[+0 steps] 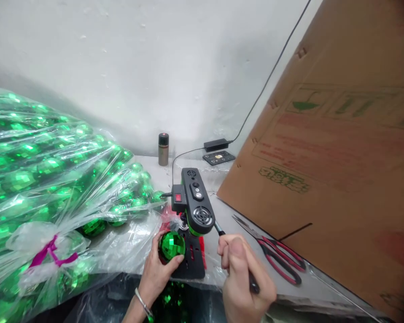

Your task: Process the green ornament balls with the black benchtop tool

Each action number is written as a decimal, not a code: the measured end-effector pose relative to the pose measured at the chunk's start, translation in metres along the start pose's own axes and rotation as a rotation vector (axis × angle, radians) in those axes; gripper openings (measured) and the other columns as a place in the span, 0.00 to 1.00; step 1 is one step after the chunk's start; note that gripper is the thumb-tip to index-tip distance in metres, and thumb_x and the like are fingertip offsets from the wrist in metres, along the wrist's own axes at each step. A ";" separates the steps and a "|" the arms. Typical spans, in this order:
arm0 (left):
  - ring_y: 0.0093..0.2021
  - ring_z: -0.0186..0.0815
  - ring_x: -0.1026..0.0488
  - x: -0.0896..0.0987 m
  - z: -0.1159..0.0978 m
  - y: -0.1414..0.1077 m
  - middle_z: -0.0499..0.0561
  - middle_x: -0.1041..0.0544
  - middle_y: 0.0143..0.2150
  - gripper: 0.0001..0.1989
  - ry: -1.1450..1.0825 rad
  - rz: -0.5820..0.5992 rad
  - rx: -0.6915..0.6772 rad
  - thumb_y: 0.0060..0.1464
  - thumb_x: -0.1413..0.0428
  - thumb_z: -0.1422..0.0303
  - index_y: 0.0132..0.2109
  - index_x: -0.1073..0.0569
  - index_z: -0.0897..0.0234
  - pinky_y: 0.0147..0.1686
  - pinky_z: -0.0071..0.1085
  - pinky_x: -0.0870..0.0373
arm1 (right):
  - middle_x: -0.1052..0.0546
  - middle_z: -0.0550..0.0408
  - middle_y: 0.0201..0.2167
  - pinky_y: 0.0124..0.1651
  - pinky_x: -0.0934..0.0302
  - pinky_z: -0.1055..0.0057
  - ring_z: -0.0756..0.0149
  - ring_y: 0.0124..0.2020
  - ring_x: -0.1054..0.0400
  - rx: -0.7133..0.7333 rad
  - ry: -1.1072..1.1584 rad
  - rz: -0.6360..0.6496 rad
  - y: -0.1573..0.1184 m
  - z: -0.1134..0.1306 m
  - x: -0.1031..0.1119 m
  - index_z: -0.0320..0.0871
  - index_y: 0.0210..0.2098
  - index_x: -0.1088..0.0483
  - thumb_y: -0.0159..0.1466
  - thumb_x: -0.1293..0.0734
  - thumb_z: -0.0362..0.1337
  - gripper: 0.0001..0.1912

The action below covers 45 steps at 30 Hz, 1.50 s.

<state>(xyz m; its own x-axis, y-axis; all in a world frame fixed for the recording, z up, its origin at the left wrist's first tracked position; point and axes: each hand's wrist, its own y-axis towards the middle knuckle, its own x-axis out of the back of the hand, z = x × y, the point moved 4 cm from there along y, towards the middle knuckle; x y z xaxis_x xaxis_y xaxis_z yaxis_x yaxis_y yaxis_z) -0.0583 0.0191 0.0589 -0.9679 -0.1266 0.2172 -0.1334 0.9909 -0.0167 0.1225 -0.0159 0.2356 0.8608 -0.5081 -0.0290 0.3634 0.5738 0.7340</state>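
My left hand (158, 271) is closed around a shiny green mirrored ball (173, 246), thumb at its lower right side. The ball sits against a small black bench machine (197, 197) with a red switch and round vents, at the left of its slotted black base (193, 258). A lever handle (219, 228) with a black grip sticks out of the machine's right side, and my right hand (242, 278) is wrapped around it. What lies between the ball and the machine's working end is mostly hidden.
Large clear plastic bags of green balls (37, 179) fill the left, one tied with a magenta ribbon (50, 255). Red-handled scissors (279, 255) lie right of the machine. A big cardboard box (323, 157) leans at right. Behind stand a small bottle (163, 150), a power adapter (216, 144) and a phone (218, 157).
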 end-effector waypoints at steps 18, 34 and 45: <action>0.54 0.59 0.21 -0.046 -0.018 0.008 0.60 0.20 0.52 0.33 0.484 -0.048 -0.383 0.44 0.30 0.65 0.60 0.21 0.59 0.57 0.60 0.21 | 0.32 0.59 0.25 0.28 0.42 0.72 0.72 0.25 0.35 0.064 0.007 0.027 -0.008 -0.005 0.003 0.45 0.30 0.34 0.77 0.39 0.25 0.18; 0.62 0.60 0.21 -0.051 0.003 0.009 0.62 0.19 0.61 0.37 0.246 0.097 -0.296 0.44 0.29 0.64 0.62 0.25 0.61 0.64 0.62 0.25 | 0.33 0.60 0.25 0.27 0.43 0.71 0.72 0.25 0.35 0.042 0.006 0.009 -0.010 -0.003 0.003 0.45 0.30 0.35 0.77 0.39 0.25 0.19; 0.59 0.59 0.19 -0.052 0.013 0.014 0.61 0.17 0.58 0.38 0.156 0.066 -0.263 0.43 0.28 0.64 0.62 0.25 0.62 0.63 0.62 0.22 | 0.31 0.60 0.25 0.27 0.43 0.72 0.73 0.24 0.35 0.077 0.020 -0.017 -0.014 -0.004 0.002 0.44 0.30 0.33 0.77 0.39 0.23 0.18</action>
<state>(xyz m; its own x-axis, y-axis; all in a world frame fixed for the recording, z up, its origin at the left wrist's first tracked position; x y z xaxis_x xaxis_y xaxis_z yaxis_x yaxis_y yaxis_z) -0.0124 0.0389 0.0345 -0.9256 -0.0736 0.3713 0.0079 0.9769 0.2134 0.1212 -0.0223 0.2224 0.8619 -0.5041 -0.0548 0.3501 0.5134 0.7835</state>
